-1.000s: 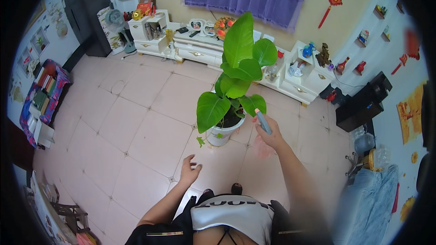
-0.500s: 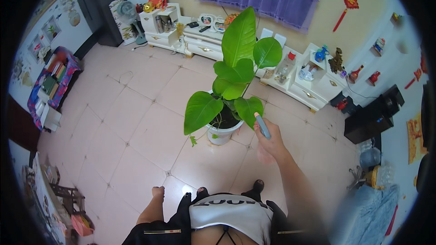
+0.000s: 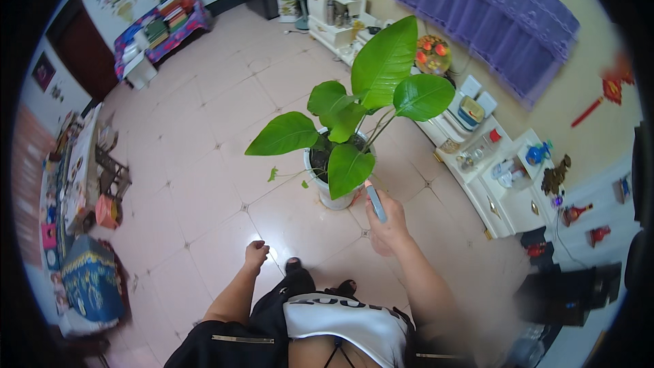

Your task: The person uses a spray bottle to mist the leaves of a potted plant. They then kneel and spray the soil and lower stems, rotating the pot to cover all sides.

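Note:
A potted plant (image 3: pixel 385 61) with broad green leaves stands on the floor ahead of me, in a white pot (image 3: pixel 332 199) with dark soil. My right hand (image 3: pixel 390 223) is closed around a slim grey pen-shaped tool (image 3: pixel 375 206) with a pinkish tip; its exact kind does not show. The tip points up toward the lowest front leaf (image 3: pixel 350 169), close to its lower edge; whether they touch I cannot tell. Lower and to the left, my left hand (image 3: pixel 256 253) hangs with fingers curled, away from the plant, nothing visible in it.
Tiled floor (image 3: pixel 204 194) surrounds the pot. A long white cabinet (image 3: pixel 507 201) bearing ornaments runs along the right wall below a purple curtain (image 3: pixel 484 24). At the left are a wooden chair (image 3: pixel 112 170) and a blue-covered seat (image 3: pixel 92 279). Black speaker-like boxes (image 3: pixel 565 293) stand at lower right.
The view has turned right, bringing more of the left side of the room in. My left hand has come up and forward. The right hand still holds the grey tool beside the leaf.

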`<state>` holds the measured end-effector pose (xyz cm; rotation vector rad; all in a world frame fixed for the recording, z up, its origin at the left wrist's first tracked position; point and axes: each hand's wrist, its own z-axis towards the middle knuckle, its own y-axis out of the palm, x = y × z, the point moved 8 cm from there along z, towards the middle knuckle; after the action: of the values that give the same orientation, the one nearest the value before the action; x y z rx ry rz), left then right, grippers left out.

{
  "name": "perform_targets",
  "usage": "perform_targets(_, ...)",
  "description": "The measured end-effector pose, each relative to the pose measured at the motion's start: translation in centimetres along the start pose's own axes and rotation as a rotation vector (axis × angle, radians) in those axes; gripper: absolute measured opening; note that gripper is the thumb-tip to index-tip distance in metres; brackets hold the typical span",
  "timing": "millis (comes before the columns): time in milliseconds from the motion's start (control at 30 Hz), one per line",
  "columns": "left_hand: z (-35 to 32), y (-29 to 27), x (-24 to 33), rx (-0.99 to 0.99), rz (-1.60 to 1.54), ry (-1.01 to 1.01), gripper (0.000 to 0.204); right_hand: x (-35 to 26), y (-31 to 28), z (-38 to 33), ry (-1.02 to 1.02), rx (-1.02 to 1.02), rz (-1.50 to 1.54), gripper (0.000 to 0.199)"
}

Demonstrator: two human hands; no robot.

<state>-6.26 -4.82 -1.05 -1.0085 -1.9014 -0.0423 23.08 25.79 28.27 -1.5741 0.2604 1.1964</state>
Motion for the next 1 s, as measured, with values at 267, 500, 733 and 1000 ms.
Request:
perform_targets(267,-3.5,-6.7,-5.7,0.237,0.061,-0.333,0.027,1.9,0.4,0.6,-0.053,-0.091,0.047,0.015)
perform_targets(500,0.3,-0.8,-5.2,0.143,0.021,-0.328,0.026,2.4,-0.8,2.1,-0.07,-0.13,0.053,0.021)
perform_targets(733,3.0,6.7,4.8,-0.005,-0.069,-0.067,0.034,2.3,-0.6,3.5,-0.077,-0.202,0.045,0.02)
perform_targets(1000,0.0,4.3,-3.4,0.239,-0.045,-0.293,0.025,1.9,-3.5,7.8,-0.128,-0.186,0.06,0.015)
